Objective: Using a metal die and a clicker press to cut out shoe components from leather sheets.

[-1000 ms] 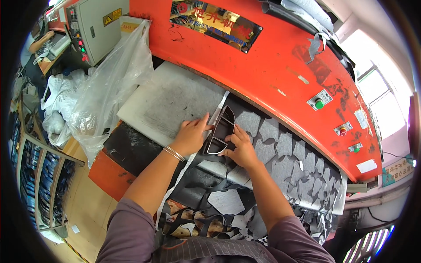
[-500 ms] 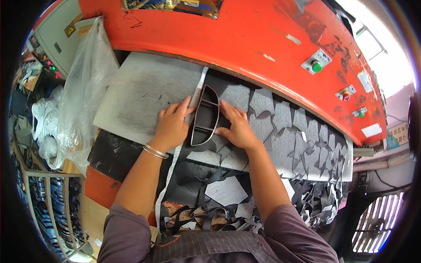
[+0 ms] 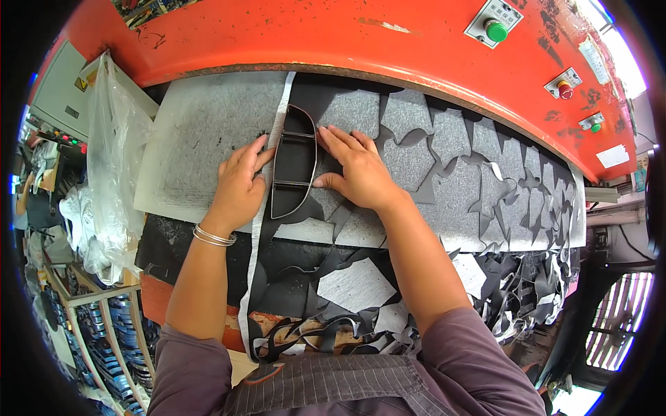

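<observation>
A half-moon cutting die (image 3: pixel 293 184), a thin metal frame with two crossbars, stands on a black sheet (image 3: pixel 319 93). My left hand (image 3: pixel 239 182) presses its fingertips to the die's straight side, across the pale edge strip (image 3: pixel 279 121) of the sheet. On the curved side, my right hand (image 3: pixel 361 170) has its thumb and fingers against the rim, so the die is held between both hands. Right of it, the sheet is cut into thin webs around large gaps that show the grey board (image 3: pixel 201 132) underneath.
An orange machine beam (image 3: pixel 312 41) with green and red push buttons spans the far side of the board. Black and white scraps (image 3: pixel 499 295) hang along the near edge. A clear plastic bag (image 3: pixel 114 180) hangs at left, above a rack of blue-edged pieces (image 3: pixel 104 347).
The view has shifted, so the board and machine sit differently in the picture. Both hands stay at the die's sides, and the die remains at the sheet's left edge.
</observation>
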Demonstrator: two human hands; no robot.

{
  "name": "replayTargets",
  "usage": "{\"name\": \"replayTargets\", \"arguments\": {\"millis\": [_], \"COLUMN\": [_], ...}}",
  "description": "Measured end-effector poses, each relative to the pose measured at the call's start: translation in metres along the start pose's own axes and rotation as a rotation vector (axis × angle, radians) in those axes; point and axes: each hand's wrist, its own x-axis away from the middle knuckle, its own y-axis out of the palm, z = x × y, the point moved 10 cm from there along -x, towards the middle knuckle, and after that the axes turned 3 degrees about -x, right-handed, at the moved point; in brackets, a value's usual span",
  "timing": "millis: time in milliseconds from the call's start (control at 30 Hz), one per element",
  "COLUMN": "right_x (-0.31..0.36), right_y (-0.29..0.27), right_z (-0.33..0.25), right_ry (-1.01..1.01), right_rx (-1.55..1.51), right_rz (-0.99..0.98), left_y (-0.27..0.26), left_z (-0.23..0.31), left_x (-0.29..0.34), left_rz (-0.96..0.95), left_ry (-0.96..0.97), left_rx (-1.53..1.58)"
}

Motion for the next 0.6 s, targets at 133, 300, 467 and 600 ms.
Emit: {"name": "replayTargets", "arguments": {"millis": [133,300,467,600], "right_x": [0.002,0.009,0.018,0.076], "right_y": [0.0,-0.007,-0.044,-0.189], "right_z": [-0.004,-0.006,-0.025,-0.045], "right_ry": [0.04,0.012,0.002,-0.016], "right_rx": [0.015,0.009,-0.086,-0.226], "right_rz": [-0.025,-0.021,-0.036,0.261], "left_y": [-0.005,-0.007,-0.015,-0.053], "left_z": [0.002,0.011,-0.004,0.031], "left_x": [0.003,0.003,0.008,0.025], "left_rz": [0.016,0.056,0.11,0.327], "left_ry": [-0.008,0.014,-0.092,-0.248], "left_rx": [0.015,-0.012,0.175,0.472]}}
